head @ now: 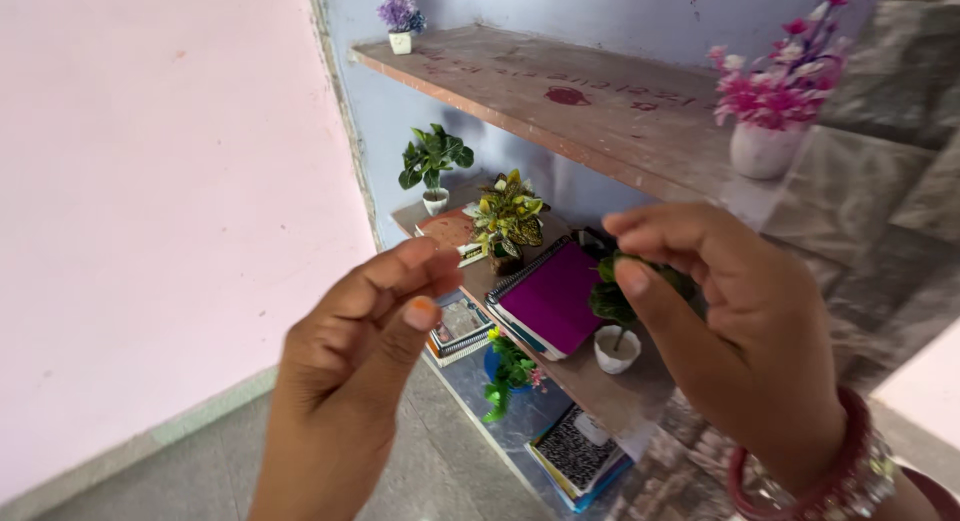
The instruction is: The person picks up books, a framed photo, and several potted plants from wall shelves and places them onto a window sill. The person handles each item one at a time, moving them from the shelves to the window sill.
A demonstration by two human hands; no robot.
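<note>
Small dark-leaved plant (612, 299) in a white pot (617, 349) sits right behind the right hand (740, 331), its leaves showing in the gap between that hand's thumb and curled fingers (650, 231); whether the fingertips actually touch a leaf cannot be told, since the hand is close to the camera and the plant stands further back on the middle shelf (600, 381). The right thumb points down and to the left, the other fingers bend over above it, loosely drawn toward each other with green showing between them. A red bangle (800, 486) rings that wrist. The left hand (360, 351) is raised opposite, its fingers pressed together and bent, the thumb with an orange-painted nail laid against them, holding nothing visible. Between the two sets of fingertips, lower and beyond them, lies a purple notebook (555, 299) with spiral binding, just beside the white pot. Past the left fingertips stands a yellow-green leafy plant (508, 219), and further back a green plant (432, 161). Above the right fingers runs the upper shelf (560, 91), with pink flowers in a white vase (780, 96) near its right end and a small purple flower pot (401, 19) at the far end. Below both hands, books (575, 456) rest on the lowest level.
</note>
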